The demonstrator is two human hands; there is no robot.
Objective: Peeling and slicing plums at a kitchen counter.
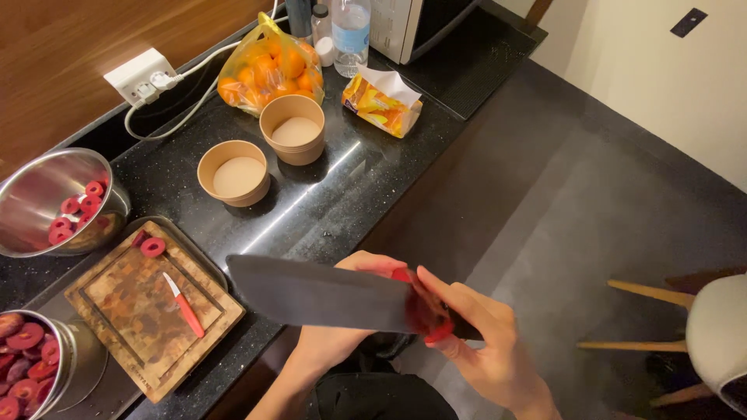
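I hold a large cleaver (319, 295) with a dark blade level over the counter's edge, its tip pointing left. My right hand (482, 342) wraps its red handle (424, 315). My left hand (334, 346) sits behind the blade, with fingers curled over the top near the handle's front end. Left of the blade lies a wooden cutting board (148, 307) in a metal tray, with a small red-handled knife (185, 305) and a red fruit ring (152, 247) on it.
A steel bowl (39, 194) with red rings stands at the left, and another bowl of red slices (27, 365) at the lower left. Two paper bowls (233, 173) (293, 128), a bag of oranges (268, 66), a yellow packet (381, 101) and a bottle (352, 27) sit behind. A stool (716, 334) is at the right.
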